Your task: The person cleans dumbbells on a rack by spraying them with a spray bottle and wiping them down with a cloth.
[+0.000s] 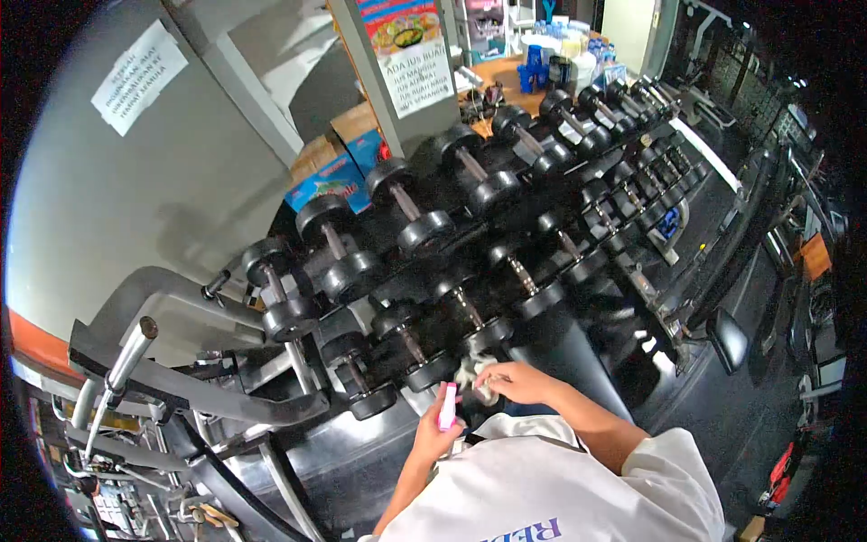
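Observation:
My left hand (pixel 433 438) is wrapped round a small pink and white object (pixel 448 408), slim and upright; its exact kind cannot be made out. Close beside it, my right hand (pixel 517 383) has its fingers closed on a crumpled whitish cloth (pixel 468 372). Both hands are in front of my chest, just short of the lower row of the dumbbell rack. The nearest black dumbbells are one (pixel 411 345) ahead of my left hand and another (pixel 469 309) beyond the cloth.
Black dumbbells fill two tiers, including one on the upper tier (pixel 409 203). A grey machine frame (pixel 194 388) stands at the left. Behind the rack are blue cartons (pixel 330 185), a post with a paper sign (pixel 417 79) and a wooden table (pixel 501 70) with cups and bottles.

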### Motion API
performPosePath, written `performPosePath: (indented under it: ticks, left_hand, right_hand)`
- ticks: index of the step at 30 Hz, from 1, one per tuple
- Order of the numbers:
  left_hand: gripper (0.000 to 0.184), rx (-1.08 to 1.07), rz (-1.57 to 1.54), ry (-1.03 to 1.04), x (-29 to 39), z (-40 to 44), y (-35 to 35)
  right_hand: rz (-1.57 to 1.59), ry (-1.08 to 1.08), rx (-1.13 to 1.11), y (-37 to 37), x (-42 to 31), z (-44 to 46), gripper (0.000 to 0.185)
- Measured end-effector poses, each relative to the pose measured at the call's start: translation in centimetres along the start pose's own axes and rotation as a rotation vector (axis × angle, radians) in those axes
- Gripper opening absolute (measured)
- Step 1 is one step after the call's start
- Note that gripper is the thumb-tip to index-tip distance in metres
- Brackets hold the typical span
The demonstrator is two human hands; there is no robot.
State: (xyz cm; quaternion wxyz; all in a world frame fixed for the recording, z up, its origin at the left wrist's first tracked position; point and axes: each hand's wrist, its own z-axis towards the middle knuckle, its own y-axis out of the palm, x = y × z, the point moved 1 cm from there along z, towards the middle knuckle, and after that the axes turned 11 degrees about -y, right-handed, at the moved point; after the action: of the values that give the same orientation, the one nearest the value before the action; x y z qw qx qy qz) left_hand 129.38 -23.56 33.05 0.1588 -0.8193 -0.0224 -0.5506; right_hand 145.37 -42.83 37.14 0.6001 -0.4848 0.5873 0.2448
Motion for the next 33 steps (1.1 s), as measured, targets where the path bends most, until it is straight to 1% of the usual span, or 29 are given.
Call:
performPosePath:
  ticks: [2,3,4,6,8,9,10,12,13,14,16,17,18,20,21,22,24,25,28,29,30,31,32,33]
  left_hand:
    - [0.057,-0.273,-0.077,-0.110,2.2,0.6,-0.6]
    - [0.066,-0.377,-0.331,-0.071,3.3,0.5,-0.5]
    - [0.068,-0.397,-0.529,-0.064,6.1,-0.1,-0.1]
    - [0.063,-0.400,-0.520,-0.071,3.7,0.8,0.5]
    - [0.063,-0.396,-0.487,-0.052,4.0,1.0,0.9]
    - [0.063,-0.385,-0.458,-0.048,4.2,1.0,1.1]
    - [0.063,-0.396,-0.461,-0.037,4.4,0.9,1.0]
    - [0.051,-0.472,-0.221,-0.033,5.0,0.4,0.6]
    - [0.041,-0.499,-0.287,-0.041,5.7,-0.3,0.6]
    - [0.040,-0.513,-0.287,-0.058,6.5,-1.1,0.4]
    - [0.038,-0.545,-0.336,-0.012,7.6,-2.1,0.3]
    - [0.036,-0.503,-0.330,-0.036,8.1,-2.7,0.3]
    - [0.036,-0.504,-0.335,-0.035,7.9,-2.7,0.2]
    - [0.061,-0.530,-0.332,-0.097,6.4,-2.4,0.2]
    - [0.062,-0.520,-0.330,-0.117,5.3,-2.1,0.2]
    - [0.062,-0.518,-0.329,-0.121,5.4,-2.3,0.4]
    - [0.060,-0.429,-0.363,-0.232,5.7,-2.8,0.7]
    - [0.037,-0.381,-0.394,-0.161,7.3,-3.4,1.2]
    - [0.036,-0.426,-0.326,-0.136,7.6,-3.3,2.0]
    - [0.035,-0.469,-0.354,-0.156,7.9,-3.4,2.6]
    - [0.035,-0.464,-0.353,-0.158,7.5,-3.2,3.2]
    - [0.034,-0.490,-0.272,-0.125,7.5,-2.8,3.9]
    - [0.034,-0.517,-0.191,-0.091,7.7,-2.6,4.7]
    - [0.033,-0.510,-0.217,-0.046,7.9,-2.5,5.9]
  right_hand:
    - [0.014,-0.049,-0.019,-0.6,-2.9,-0.4,0.024]
    - [0.135,-0.125,0.047,-0.5,-3.7,-0.4,0.023]
    - [0.259,-0.201,0.110,-0.4,-4.5,-0.4,0.023]
    - [0.274,-0.187,0.118,-0.3,-5.9,-0.4,0.026]
    - [0.216,-0.243,0.284,-0.3,-6.3,-0.7,0.033]
    - [0.249,-0.235,0.320,-0.3,-6.0,-0.9,0.041]
    - [0.236,-0.235,0.329,-0.4,-6.3,-1.5,0.041]
    - [-0.019,-0.224,0.329,-0.8,-7.2,-2.9,0.043]
    - [0.001,-0.152,0.288,-0.9,-7.2,-3.4,0.042]
    - [0.013,-0.163,0.300,-0.8,-6.7,-3.8,0.041]
    - [0.028,-0.151,0.322,-0.7,-6.5,-4.4,0.041]
    - [-0.011,-0.186,0.362,-0.6,-6.6,-4.4,0.035]
    - [-0.016,-0.184,0.359,-0.9,-6.6,-4.3,0.035]
    - [-0.057,-0.100,0.267,-1.2,-6.6,-4.1,0.031]
    - [-0.157,-0.130,0.277,-1.3,-6.8,-3.9,0.024]
    - [-0.153,-0.129,0.275,-1.3,-6.9,-3.8,0.024]
    - [-0.195,-0.140,0.272,-1.2,-6.8,-3.7,0.024]
    - [-0.227,-0.176,0.293,-1.2,-6.9,-4.0,0.022]
    - [-0.253,-0.133,0.247,-2.2,-7.1,-5.2,0.018]
    - [-0.248,-0.136,0.245,-2.4,-6.3,-5.6,0.018]
    - [-0.311,-0.258,0.317,-2.8,-5.0,-6.2,0.017]
    - [-0.374,-0.381,0.389,-3.4,-4.4,-7.0,0.016]
    - [-0.375,-0.383,0.386,-4.2,-3.7,-8.0,0.016]
    - [-0.435,-0.318,0.359,-5.1,-3.1,-9.2,0.019]
